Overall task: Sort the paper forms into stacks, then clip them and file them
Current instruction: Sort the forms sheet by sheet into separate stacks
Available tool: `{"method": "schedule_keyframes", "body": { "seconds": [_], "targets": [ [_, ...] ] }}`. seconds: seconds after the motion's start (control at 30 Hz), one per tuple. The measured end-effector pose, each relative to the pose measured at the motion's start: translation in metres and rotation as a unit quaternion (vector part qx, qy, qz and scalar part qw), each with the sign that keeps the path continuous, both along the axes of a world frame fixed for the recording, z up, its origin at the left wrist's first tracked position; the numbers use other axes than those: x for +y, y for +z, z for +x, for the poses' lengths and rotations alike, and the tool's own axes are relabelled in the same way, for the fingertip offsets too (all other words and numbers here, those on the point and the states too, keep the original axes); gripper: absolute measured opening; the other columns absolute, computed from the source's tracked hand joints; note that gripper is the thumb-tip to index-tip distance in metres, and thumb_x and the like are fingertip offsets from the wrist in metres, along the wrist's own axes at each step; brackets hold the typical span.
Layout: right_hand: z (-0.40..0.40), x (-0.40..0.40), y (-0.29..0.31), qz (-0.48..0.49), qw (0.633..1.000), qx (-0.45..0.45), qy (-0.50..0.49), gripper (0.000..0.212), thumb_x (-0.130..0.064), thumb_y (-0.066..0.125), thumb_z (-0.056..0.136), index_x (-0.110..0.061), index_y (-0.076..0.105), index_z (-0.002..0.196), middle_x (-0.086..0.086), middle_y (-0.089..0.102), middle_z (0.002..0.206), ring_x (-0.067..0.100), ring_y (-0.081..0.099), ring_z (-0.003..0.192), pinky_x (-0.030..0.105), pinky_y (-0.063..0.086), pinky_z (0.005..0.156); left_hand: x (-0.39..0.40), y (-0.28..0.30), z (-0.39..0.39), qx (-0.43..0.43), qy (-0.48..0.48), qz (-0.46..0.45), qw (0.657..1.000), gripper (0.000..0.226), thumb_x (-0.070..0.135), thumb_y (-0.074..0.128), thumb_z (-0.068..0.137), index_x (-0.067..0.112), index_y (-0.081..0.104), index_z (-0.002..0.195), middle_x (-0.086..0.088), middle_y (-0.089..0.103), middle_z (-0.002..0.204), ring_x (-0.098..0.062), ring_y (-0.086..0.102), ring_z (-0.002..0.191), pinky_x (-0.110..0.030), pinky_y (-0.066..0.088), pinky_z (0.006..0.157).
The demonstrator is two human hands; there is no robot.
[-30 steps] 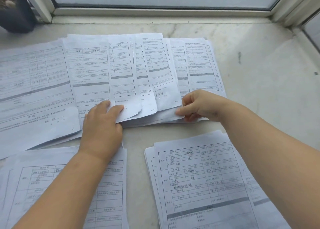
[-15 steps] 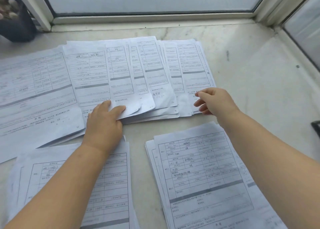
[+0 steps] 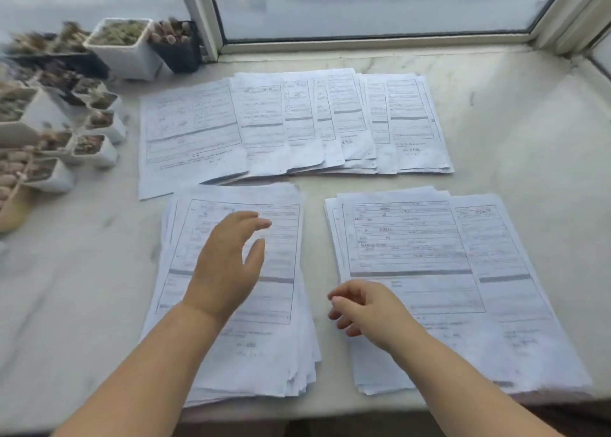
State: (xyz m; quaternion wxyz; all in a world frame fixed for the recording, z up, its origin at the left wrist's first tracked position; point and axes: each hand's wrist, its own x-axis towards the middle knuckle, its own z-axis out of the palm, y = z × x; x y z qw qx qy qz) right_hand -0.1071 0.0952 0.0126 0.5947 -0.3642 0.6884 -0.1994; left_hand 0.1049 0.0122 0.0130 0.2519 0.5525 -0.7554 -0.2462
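Printed paper forms lie in three groups on a marble sill [image 3: 515, 132]. A fanned row of forms [image 3: 297, 122] spreads across the back. A stack of forms [image 3: 274, 344] sits at the near left, and my left hand [image 3: 228, 264] hovers over it with fingers relaxed and spread, holding nothing. Another stack [image 3: 463, 271] sits at the near right. My right hand [image 3: 367, 307] is at that stack's left edge, fingers loosely curled, with nothing in it.
Several small white and dark pots with plants [image 3: 66, 106] crowd the left end of the sill. A window frame [image 3: 363, 39] runs along the back and right. The sill's front edge [image 3: 330, 410] is just below the stacks.
Both hands have let go of the fanned back row and pulled back toward me, over the two near stacks. The view has pulled back, showing the pots at left.
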Motion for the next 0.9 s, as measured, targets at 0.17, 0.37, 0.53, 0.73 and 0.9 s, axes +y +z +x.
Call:
{"method": "schedule_keyframes", "body": {
  "seconds": [0.17, 0.37, 0.53, 0.73, 0.9],
  "targets": [
    [0.027, 0.033, -0.003, -0.007, 1.0, -0.002, -0.004, 0.01, -0.013, 0.059, 0.093, -0.019, 0.066, 0.09, 0.005, 0.072, 0.086, 0.012, 0.064, 0.07, 0.026, 0.055, 0.068, 0.114, -0.027, 0.045, 0.029, 0.037, 0.075, 0.996, 0.036, 0.041, 0.049, 0.082, 0.029, 0.063, 0.112, 0.022, 0.05, 0.124, 0.001, 0.044, 0.121, -0.02, 0.034, 0.103],
    [0.042, 0.046, -0.02, -0.197, 0.965, 0.158, 0.076, 0.015, -0.022, 0.065, 0.089, -0.034, 0.067, 0.097, -0.024, 0.061, 0.094, -0.01, 0.053, 0.081, 0.014, 0.042, 0.077, 0.135, -0.048, 0.061, -0.002, -0.052, 0.088, 0.995, 0.052, 0.058, 0.059, 0.071, 0.031, 0.063, 0.115, 0.017, 0.039, 0.142, 0.002, 0.027, 0.136, -0.018, 0.021, 0.113],
    [0.053, 0.051, -0.025, -0.202, 0.954, 0.193, 0.105, 0.018, -0.021, 0.069, 0.084, -0.036, 0.066, 0.092, -0.014, 0.055, 0.094, 0.006, 0.05, 0.063, 0.018, 0.041, 0.068, 0.134, -0.057, 0.064, -0.016, -0.079, 0.066, 0.995, 0.053, 0.059, 0.06, 0.07, 0.029, 0.063, 0.113, -0.001, 0.047, 0.143, -0.017, 0.035, 0.135, -0.035, 0.028, 0.113],
    [0.063, 0.064, -0.025, -0.175, 0.961, 0.2, 0.076, 0.027, -0.018, 0.069, 0.083, -0.042, 0.06, 0.087, -0.006, 0.053, 0.085, 0.006, 0.044, 0.059, 0.022, 0.041, 0.066, 0.134, -0.057, 0.066, 0.041, -0.06, 0.1, 0.992, 0.045, 0.053, 0.07, 0.066, 0.032, 0.068, 0.106, 0.004, 0.045, 0.144, -0.007, 0.031, 0.137, -0.032, 0.024, 0.115],
    [0.073, 0.062, -0.021, -0.142, 0.967, 0.2, 0.067, 0.023, -0.008, 0.061, 0.085, -0.029, 0.069, 0.079, -0.014, 0.058, 0.071, -0.004, 0.05, 0.06, 0.013, 0.036, 0.061, 0.135, -0.062, 0.068, 0.051, -0.062, 0.086, 0.993, 0.042, 0.048, 0.074, 0.069, 0.029, 0.068, 0.106, 0.009, 0.042, 0.144, 0.003, 0.023, 0.136, -0.02, 0.015, 0.115]
  ]
}}
